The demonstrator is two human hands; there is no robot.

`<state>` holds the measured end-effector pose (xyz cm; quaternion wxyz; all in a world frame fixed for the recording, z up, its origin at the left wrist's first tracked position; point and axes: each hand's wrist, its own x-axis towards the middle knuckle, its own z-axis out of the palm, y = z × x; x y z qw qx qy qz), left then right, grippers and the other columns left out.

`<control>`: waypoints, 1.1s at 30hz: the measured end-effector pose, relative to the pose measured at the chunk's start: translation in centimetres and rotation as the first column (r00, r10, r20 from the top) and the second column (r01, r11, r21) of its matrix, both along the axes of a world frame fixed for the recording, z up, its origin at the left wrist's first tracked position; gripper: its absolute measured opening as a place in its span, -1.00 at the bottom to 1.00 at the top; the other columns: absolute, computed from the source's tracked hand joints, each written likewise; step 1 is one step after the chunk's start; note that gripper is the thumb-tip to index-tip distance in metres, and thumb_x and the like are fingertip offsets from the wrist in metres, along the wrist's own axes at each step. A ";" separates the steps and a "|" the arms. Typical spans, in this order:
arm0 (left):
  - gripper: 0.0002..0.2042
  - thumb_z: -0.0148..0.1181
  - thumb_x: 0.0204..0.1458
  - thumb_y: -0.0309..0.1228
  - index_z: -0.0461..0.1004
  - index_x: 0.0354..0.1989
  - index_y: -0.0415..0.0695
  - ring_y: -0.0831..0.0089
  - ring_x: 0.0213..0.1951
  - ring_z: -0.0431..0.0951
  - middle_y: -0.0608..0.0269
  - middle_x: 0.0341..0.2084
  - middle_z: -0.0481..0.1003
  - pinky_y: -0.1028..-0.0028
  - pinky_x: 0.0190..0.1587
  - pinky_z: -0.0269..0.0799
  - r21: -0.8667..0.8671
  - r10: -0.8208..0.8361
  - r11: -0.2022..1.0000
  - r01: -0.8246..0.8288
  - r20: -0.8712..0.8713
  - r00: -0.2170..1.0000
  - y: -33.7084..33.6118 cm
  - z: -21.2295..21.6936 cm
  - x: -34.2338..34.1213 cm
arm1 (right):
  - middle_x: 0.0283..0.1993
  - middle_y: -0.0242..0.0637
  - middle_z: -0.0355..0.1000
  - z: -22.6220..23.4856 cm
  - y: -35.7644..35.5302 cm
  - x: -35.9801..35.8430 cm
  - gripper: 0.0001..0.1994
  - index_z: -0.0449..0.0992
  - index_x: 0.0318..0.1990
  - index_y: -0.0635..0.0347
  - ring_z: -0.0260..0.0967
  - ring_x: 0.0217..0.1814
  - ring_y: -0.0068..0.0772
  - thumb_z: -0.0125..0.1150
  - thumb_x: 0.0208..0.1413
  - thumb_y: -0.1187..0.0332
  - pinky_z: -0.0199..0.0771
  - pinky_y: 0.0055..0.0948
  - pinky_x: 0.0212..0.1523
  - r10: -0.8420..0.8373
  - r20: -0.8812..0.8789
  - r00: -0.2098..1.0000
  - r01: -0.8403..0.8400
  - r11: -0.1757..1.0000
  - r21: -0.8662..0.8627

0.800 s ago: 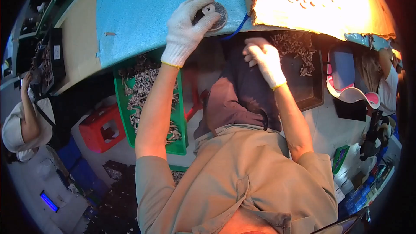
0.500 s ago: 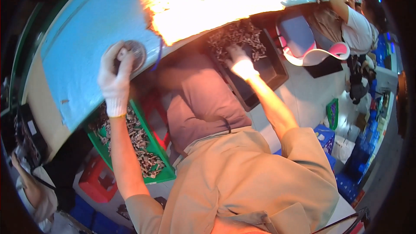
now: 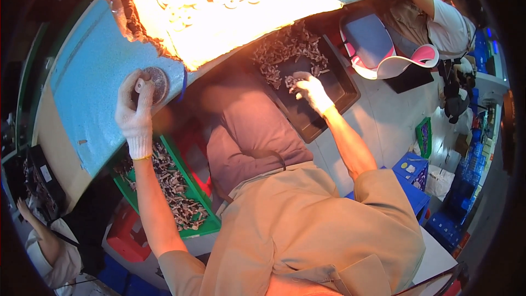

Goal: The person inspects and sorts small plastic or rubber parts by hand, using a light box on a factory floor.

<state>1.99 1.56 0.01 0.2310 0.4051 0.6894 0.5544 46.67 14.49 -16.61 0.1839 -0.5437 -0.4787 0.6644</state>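
Note:
My left hand (image 3: 136, 111), in a white glove, grips a small round grey disc-shaped tool (image 3: 157, 83) at the edge of the blue table top (image 3: 87, 87). My right hand (image 3: 312, 90), also gloved, reaches down into a black tray (image 3: 329, 98) at my right side and closes on some of the small dark metal parts (image 3: 285, 52) heaped in it. The middle of the table is washed out by bright orange light (image 3: 230, 5), with small ring-like pieces faintly visible there.
A green bin (image 3: 205, 223) with several small parts stands under the table at my left, beside a red crate (image 3: 126, 235). A person sits at the far right (image 3: 444, 16), another at the lower left (image 3: 44, 246). Blue crates (image 3: 416, 178) stand on the floor.
The view swung left, so the table now curves across the top. My right hand went from my lap down into the black tray. My left hand kept its hold on the round tool.

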 end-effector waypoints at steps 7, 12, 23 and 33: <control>-0.71 0.32 0.17 -0.42 0.57 0.05 -0.23 0.38 -0.11 0.59 0.13 -0.14 0.60 0.40 0.04 0.50 -0.059 0.011 0.998 -0.024 -0.211 0.977 -1.2 0.8 -0.8 | -0.11 -0.22 0.49 13.5 -2.7 -9.7 -0.54 0.39 0.25 0.18 0.56 -0.15 -0.23 0.31 0.25 0.27 0.60 -0.38 -0.36 -0.123 -0.662 0.740 -0.103 0.951 -0.293; -0.64 0.41 0.02 -0.32 0.61 -0.03 -0.21 0.12 -0.10 0.62 0.00 -0.12 0.61 0.28 0.00 0.53 0.078 0.003 0.997 0.027 -0.358 0.934 -0.5 0.3 -0.7 | -0.18 -0.34 0.48 21.0 -4.4 -20.6 -0.58 0.38 0.25 0.17 0.51 -0.25 -0.55 0.23 0.26 0.39 0.51 -0.61 -0.37 0.360 -0.471 0.806 -0.300 0.933 0.199; -0.65 0.30 0.02 -0.26 0.61 -0.02 -0.13 0.06 0.03 0.57 0.05 -0.06 0.60 0.15 0.11 0.43 0.104 0.037 0.995 0.005 -0.404 0.914 -0.7 -0.1 -1.2 | -0.13 0.13 0.58 24.0 -3.6 -33.0 -0.58 0.41 0.15 0.31 0.60 -0.10 0.11 0.25 0.27 0.23 0.60 -0.09 -0.11 0.364 0.413 0.835 -0.533 0.346 0.772; -0.64 0.29 0.00 -0.30 0.59 -0.06 -0.26 0.01 0.06 0.56 -0.03 -0.01 0.59 0.14 0.15 0.43 0.104 -0.017 0.992 0.073 -0.463 0.886 -0.8 -0.4 -1.9 | -0.33 0.07 0.55 26.7 -2.9 -34.8 -0.73 0.37 -0.17 0.23 0.56 -0.28 0.23 0.15 0.26 0.19 0.55 0.11 -0.28 0.309 0.833 0.459 -0.869 -0.040 0.493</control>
